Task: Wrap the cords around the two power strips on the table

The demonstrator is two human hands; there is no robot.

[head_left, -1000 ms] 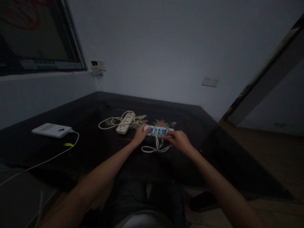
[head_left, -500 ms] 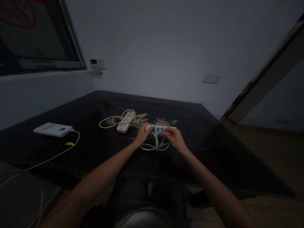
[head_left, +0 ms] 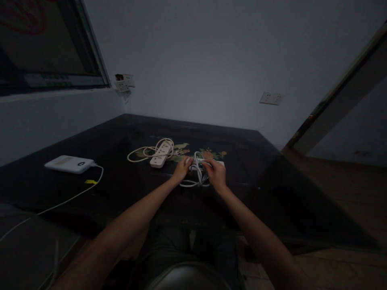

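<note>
In front of me lies a white power strip (head_left: 223, 163), mostly covered by my hands and by its own looped grey-white cable (head_left: 199, 177). My left hand (head_left: 182, 169) is closed at the strip's left end, thumb on top. With pinched fingers, my right hand (head_left: 217, 172) grips a part of the cable above the strip. One cable loop rises between the hands, and other loops rest on the table just nearer to me. Left of them is a second white power strip (head_left: 161, 155), its cream cable (head_left: 137, 161) lying in loops over and beside it.
The black table (head_left: 145, 193) has a printed flower pattern (head_left: 208, 154). On its left lies a white power bank (head_left: 70, 164) with a white cable (head_left: 72, 198) running off the near edge, beside a yellow tag (head_left: 90, 181). Wall sockets (head_left: 271, 98) are behind the table.
My right hand has moved slightly left and now pinches the cable, lifting a loop above the strip. The blue sockets seen before are now covered. My left hand stays at the strip's left end.
</note>
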